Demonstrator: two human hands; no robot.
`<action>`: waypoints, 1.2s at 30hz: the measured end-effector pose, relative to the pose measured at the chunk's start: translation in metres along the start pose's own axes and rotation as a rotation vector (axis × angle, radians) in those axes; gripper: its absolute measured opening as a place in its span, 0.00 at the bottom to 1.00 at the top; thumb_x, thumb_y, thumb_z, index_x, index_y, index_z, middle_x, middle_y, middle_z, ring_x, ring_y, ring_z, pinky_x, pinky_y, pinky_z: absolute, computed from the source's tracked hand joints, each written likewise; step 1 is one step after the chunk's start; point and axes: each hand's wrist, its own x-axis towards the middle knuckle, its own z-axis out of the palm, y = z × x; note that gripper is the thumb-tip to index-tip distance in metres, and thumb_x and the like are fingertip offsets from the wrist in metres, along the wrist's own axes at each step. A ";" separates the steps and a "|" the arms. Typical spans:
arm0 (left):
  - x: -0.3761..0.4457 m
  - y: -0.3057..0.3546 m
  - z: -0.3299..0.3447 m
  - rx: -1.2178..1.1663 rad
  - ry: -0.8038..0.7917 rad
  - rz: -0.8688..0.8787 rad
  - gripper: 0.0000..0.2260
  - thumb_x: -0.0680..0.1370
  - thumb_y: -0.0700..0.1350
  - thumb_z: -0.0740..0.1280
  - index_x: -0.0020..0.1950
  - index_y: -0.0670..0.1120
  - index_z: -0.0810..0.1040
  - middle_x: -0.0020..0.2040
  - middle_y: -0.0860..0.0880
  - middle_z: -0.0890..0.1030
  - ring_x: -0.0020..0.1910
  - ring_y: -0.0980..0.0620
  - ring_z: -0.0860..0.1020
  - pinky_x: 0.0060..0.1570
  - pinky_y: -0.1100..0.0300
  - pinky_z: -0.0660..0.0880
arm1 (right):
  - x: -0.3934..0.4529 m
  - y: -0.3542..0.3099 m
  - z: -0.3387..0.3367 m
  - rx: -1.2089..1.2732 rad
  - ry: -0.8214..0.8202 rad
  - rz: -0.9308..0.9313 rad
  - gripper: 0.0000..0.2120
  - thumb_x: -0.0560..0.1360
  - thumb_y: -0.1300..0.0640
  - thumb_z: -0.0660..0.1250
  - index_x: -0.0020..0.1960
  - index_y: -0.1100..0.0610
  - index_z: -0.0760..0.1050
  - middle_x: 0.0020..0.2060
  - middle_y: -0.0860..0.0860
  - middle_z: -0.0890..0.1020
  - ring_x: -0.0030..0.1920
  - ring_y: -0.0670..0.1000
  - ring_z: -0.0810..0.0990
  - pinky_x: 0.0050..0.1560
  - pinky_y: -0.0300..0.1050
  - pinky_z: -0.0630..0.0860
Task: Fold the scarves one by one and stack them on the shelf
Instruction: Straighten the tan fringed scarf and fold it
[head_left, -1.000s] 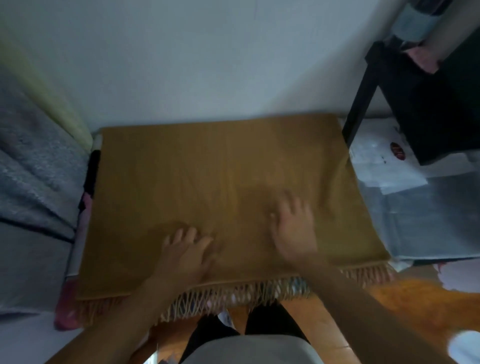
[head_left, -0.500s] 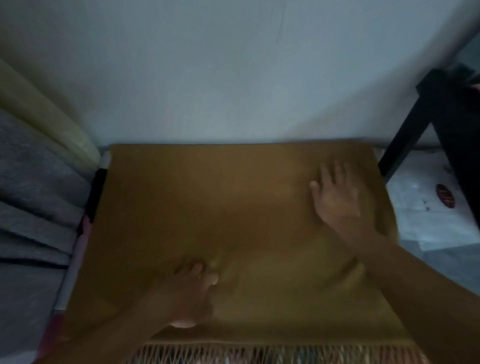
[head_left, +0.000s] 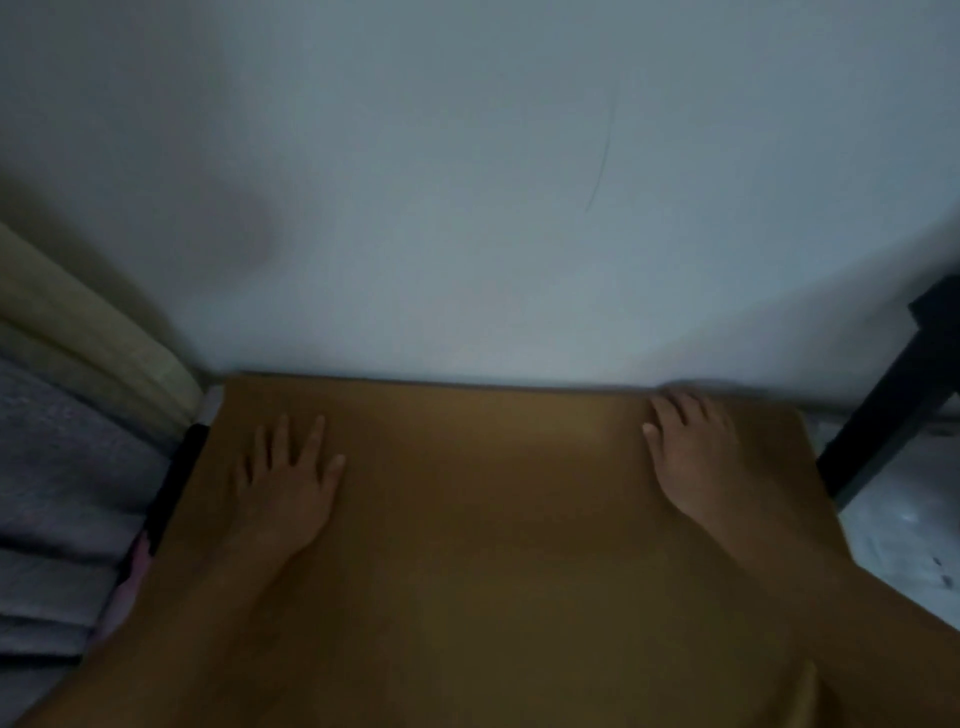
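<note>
Two hands lie flat, fingers straight, on a mustard-yellow scarf (head_left: 483, 519) and grip nothing. The left hand (head_left: 288, 478) presses near its far left corner, the right hand (head_left: 693, 457) near the far right corner. The cloth is smooth, matte and rectangular, spread between and under both hands. Left of the left hand are soft grey folded fabrics (head_left: 57, 499); right of the right hand stands a black post (head_left: 883, 415).
</note>
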 end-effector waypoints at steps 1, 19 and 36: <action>0.014 0.005 -0.008 0.036 0.074 0.090 0.28 0.84 0.60 0.46 0.83 0.52 0.52 0.82 0.42 0.54 0.80 0.39 0.51 0.77 0.41 0.50 | 0.007 -0.005 -0.002 -0.004 0.046 -0.053 0.22 0.78 0.52 0.54 0.66 0.60 0.75 0.63 0.60 0.78 0.64 0.63 0.74 0.66 0.58 0.70; 0.051 0.089 -0.063 0.142 0.201 0.778 0.08 0.73 0.43 0.66 0.52 0.46 0.74 0.51 0.45 0.77 0.53 0.43 0.75 0.57 0.50 0.69 | -0.004 -0.057 -0.064 -0.040 0.070 -0.469 0.13 0.73 0.57 0.70 0.55 0.57 0.74 0.53 0.57 0.78 0.50 0.60 0.80 0.49 0.50 0.78; -0.129 -0.121 -0.005 0.255 0.181 0.624 0.12 0.65 0.41 0.80 0.38 0.49 0.78 0.41 0.47 0.75 0.35 0.49 0.76 0.36 0.48 0.78 | -0.212 -0.003 -0.079 -0.472 -0.118 -0.036 0.09 0.72 0.57 0.72 0.52 0.53 0.81 0.53 0.54 0.80 0.51 0.54 0.78 0.56 0.52 0.78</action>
